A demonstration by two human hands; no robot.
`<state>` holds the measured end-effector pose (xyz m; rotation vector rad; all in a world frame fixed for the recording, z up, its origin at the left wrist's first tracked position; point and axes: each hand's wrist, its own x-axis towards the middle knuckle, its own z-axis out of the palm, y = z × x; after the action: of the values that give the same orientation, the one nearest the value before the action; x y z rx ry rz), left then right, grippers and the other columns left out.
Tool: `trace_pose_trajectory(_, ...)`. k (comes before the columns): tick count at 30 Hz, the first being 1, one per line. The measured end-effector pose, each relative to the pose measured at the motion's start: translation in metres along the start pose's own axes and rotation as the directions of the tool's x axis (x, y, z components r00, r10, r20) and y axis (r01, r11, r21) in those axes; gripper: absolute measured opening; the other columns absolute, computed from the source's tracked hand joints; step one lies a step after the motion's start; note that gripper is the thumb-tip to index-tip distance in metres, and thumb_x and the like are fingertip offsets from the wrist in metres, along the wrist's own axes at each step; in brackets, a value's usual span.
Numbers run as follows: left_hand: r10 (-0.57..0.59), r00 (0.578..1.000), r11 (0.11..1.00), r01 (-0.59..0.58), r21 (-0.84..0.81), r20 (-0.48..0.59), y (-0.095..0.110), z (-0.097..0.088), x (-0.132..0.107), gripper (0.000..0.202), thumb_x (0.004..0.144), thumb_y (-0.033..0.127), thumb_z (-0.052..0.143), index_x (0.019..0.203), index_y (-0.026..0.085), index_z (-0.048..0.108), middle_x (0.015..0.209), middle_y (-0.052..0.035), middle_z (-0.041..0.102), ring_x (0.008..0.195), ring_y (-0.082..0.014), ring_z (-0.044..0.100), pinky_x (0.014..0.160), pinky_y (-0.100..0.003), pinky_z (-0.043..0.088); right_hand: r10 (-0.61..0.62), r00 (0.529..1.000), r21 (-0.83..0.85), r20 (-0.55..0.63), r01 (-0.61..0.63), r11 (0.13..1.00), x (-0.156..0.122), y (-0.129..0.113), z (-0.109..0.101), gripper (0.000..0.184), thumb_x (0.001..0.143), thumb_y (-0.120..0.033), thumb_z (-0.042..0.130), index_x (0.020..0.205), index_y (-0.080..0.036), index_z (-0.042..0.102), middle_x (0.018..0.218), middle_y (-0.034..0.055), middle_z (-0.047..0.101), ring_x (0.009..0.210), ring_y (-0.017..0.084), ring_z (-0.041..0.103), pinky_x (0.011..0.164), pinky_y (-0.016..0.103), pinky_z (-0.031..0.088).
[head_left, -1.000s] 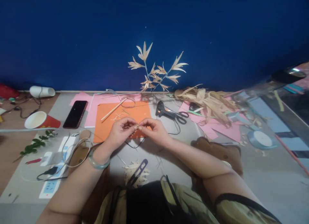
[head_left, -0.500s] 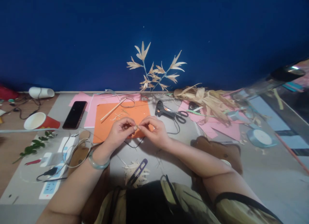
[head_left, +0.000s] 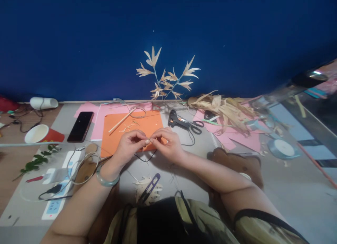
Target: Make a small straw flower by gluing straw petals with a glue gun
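My left hand (head_left: pixel 132 146) and my right hand (head_left: pixel 167 144) meet fingertip to fingertip over the near edge of an orange sheet (head_left: pixel 112 124). Both are pinched closed on something too small to make out. A dark thin cord (head_left: pixel 145 160) curves just below the fingers. Thin pale scraps (head_left: pixel 129 127) and a pale stick (head_left: pixel 121 121) lie on the sheet beyond my left hand. Closer to my body, purple-handled thread snips (head_left: pixel 152 186) rest on a pile of pale cut pieces (head_left: pixel 139 188).
A black glue gun (head_left: pixel 179 122) and scissors (head_left: pixel 197 127) lie right of the sheet, near dried husks (head_left: pixel 223 109). A branch of husk flowers (head_left: pixel 167 81) stands at the back. Left are a phone (head_left: pixel 80 126), a tipped paper cup (head_left: pixel 44 134) and a power strip (head_left: pixel 56 202).
My hands stay pinched together, with only a slight shift of the fingers. The whole view has moved a little, so the table things sit slightly further left.
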<state>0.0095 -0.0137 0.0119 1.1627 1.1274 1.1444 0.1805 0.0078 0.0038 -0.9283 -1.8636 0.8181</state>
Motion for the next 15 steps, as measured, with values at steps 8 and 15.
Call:
trace_pose_trajectory(8,0.023,0.999,0.99,-0.019,0.141,-0.028,0.0038,0.0022,-0.0026,0.019,0.066,0.03,0.075,0.071,0.016,0.062,0.07,-0.0015,0.061,0.06,-0.0123,0.057,0.054,-0.023,0.046,0.141,0.989,0.116,0.052,-0.146,0.982,-0.0004,0.0006,0.0022,0.009,0.08,-0.022,0.062,0.071,-0.019,0.064,0.069,0.0011,0.066,0.066,0.014,0.058,0.065,0.028,0.043)
trace_pose_trajectory(15,0.173,0.985,0.934,-0.162,0.318,-0.007,0.0053,0.0006,-0.0036,0.008,0.069,0.024,0.07,0.07,0.018,0.065,0.076,-0.005,0.063,0.074,-0.0175,0.059,0.065,-0.027,0.048,0.154,0.986,0.11,0.064,-0.16,0.981,-0.0012,0.003,0.004,0.008,0.077,-0.02,0.061,0.069,-0.019,0.061,0.065,-0.0005,0.063,0.061,0.012,0.053,0.063,0.026,0.042)
